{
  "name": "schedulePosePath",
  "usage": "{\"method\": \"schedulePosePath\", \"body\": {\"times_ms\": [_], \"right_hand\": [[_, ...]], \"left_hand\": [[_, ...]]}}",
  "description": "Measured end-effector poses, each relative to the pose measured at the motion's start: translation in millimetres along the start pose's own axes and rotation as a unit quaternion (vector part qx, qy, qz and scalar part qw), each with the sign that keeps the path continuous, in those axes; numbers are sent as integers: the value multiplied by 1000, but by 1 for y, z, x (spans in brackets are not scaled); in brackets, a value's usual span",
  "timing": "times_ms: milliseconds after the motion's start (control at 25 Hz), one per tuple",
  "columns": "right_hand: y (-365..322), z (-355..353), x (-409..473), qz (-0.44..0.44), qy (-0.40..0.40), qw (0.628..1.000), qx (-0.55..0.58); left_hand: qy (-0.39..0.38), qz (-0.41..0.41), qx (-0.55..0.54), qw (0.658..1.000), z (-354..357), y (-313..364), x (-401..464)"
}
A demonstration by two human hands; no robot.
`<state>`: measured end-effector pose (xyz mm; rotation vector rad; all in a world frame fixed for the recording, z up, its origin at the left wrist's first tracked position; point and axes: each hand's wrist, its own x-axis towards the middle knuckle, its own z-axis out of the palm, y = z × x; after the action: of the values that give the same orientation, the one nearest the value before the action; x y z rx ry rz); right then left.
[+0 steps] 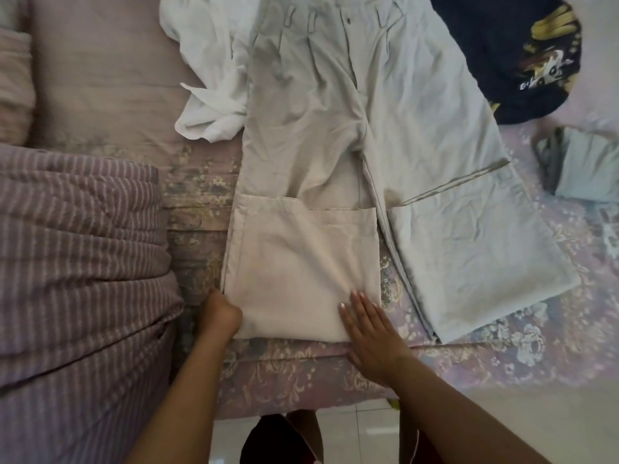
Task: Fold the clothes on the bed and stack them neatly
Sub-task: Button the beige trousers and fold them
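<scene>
Pale beige trousers (335, 128) lie spread on the bed, waistband at the far side. The lower part of the left leg (301, 262) is folded back up over itself; the right leg (485, 246) lies flat and angles out to the right. My left hand (222, 311) is at the lower left corner of the fold with its fingers tucked under the cloth, out of sight. My right hand (368, 329) lies flat, fingers straight, on the fold's lower right corner.
A crumpled white garment (207, 95) lies left of the trousers. A dark navy printed garment (522, 61) sits at the far right, a folded grey-green piece (582, 169) below it. A striped mauve quilt (77, 246) is bunched at left. The floral bedsheet (301, 370) ends above tiled floor.
</scene>
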<state>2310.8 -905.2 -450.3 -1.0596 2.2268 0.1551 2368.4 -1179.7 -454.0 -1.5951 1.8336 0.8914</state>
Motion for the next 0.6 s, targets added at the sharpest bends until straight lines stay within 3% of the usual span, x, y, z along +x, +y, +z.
{"method": "schedulePosePath", "body": {"times_ms": [80, 120, 160, 240, 280, 320, 480, 600], "right_hand": [[-14, -15, 6, 14, -19, 987, 157], [-24, -28, 10, 28, -10, 961, 276], [-35, -47, 14, 45, -5, 911, 409], [-60, -90, 18, 77, -26, 764, 641], [-68, -109, 17, 85, -30, 699, 709], [-71, -124, 14, 89, -23, 666, 740], [-16, -171, -15, 138, 47, 665, 733], [67, -179, -41, 193, 93, 711, 669]], "left_hand": [[-21, 31, -20, 999, -10, 4, -10], [-34, 67, -51, 996, -14, 7, -19], [-52, 105, -89, 989, -18, 11, -33], [-96, 160, -168, 968, -26, 26, -68], [-118, 184, -189, 957, -28, 37, -88], [-142, 206, -200, 947, -27, 47, -107], [-226, 287, -183, 913, 0, 106, -170], [-269, 292, -147, 906, 56, 160, -209]]}}
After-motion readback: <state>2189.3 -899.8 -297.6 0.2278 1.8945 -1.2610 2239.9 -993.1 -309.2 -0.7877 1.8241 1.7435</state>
